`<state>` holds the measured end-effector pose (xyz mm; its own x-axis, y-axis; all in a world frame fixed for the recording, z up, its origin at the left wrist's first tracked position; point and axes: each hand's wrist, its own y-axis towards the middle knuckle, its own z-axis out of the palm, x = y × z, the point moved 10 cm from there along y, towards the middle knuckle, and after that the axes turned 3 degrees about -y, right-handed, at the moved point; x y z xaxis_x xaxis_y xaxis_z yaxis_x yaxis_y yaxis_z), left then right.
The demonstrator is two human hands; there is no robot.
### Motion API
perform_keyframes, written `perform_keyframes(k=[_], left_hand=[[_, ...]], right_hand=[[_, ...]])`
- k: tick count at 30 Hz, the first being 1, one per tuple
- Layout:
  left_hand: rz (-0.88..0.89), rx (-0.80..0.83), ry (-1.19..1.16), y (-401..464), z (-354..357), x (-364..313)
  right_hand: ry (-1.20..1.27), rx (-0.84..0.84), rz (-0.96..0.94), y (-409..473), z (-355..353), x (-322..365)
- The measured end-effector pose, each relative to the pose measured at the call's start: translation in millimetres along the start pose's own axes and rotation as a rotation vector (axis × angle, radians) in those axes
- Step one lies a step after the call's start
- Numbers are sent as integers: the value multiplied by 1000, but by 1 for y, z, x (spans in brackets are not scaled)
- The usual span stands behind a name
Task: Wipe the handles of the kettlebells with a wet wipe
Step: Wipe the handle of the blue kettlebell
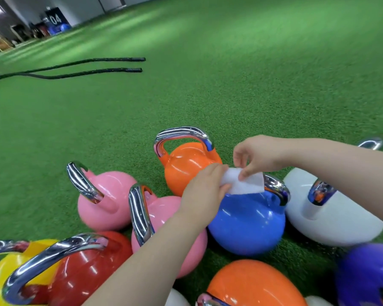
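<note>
While pinching wipe (243, 183): both hands (205, 191).

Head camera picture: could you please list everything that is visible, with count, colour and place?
pink kettlebells: two, pink, left of centre, side by side
orange kettlebells: two, orange, one at the centre, one at the bottom edge
blue kettlebell: one, blue, under the hands
white kettlebell: one, white, right of the blue one
purple kettlebell: one, purple, bottom right corner
red kettlebell: one, red, bottom left
yellow kettlebell: one, yellow, bottom left corner
wet wipe: one, white, over the blue kettlebell's handle
battle ropes: two ends, black, on the turf, upper left
turf: green, covers the floor
left hand: holds the wipe's left end
right hand: fingers pinch the wipe's top
</note>
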<state>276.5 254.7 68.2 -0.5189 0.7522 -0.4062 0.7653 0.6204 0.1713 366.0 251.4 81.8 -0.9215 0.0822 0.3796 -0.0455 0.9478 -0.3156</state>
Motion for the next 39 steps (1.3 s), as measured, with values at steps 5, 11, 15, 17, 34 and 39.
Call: perform_keyframes(k=[5,11,15,17,34,39], left_hand=[[-163,-114,-129,-13,-14,34],[-88,-230,-490,14,-28,-7],[-342,-320,-990,31,-36,5],[-290,-449,-983,38,-70,1],[-265,-136,-237,31,-1,6],[-385,-30,-411,36,13,31]], right_hand=[[-15,-61,-6,3,3,9],[-4,-175,-43,8,1,21],[17,-165,-31,9,3,14],[28,-142,-9,9,5,10],[33,-197,58,14,0,2],[-132,-427,49,-15,-19,25]])
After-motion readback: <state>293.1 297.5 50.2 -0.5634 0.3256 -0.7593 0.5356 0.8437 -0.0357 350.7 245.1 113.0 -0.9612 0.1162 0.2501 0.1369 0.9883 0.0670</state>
